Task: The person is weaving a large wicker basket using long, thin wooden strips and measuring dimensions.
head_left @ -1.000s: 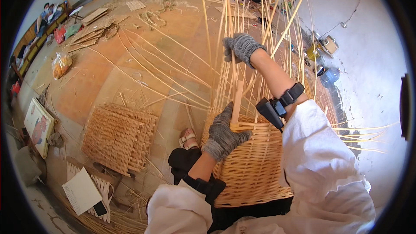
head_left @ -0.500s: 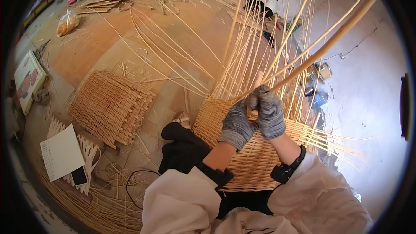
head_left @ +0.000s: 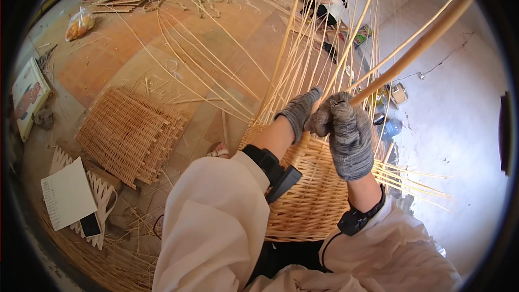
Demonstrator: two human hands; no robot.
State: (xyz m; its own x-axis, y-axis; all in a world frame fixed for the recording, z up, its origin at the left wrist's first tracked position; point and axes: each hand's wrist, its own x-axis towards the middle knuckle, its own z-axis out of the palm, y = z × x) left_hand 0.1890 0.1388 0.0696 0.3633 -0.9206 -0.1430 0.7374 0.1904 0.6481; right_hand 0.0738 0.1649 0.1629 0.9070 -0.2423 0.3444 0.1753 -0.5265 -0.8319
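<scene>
A woven wicker basket stands in front of me, its upright stakes rising from the far side. A thick peeled rod slants from the upper right down to my gloved right hand. This hand is closed around the rod's lower part, above the basket's rim. My gloved left hand reaches over the far rim among the stakes, close beside the right. Its fingertips are partly hidden, so their grip cannot be made out. Loose weaver ends stick out at the basket's right.
Stacked woven panels lie on the floor at left, near a notebook and a phone. Long loose rods stretch across the floor. A wall closes the right side. Another person sits far off.
My left hand has left its place beside the right hand's front and moved up and away over the rim. The right hand has shifted slightly right, near the rod.
</scene>
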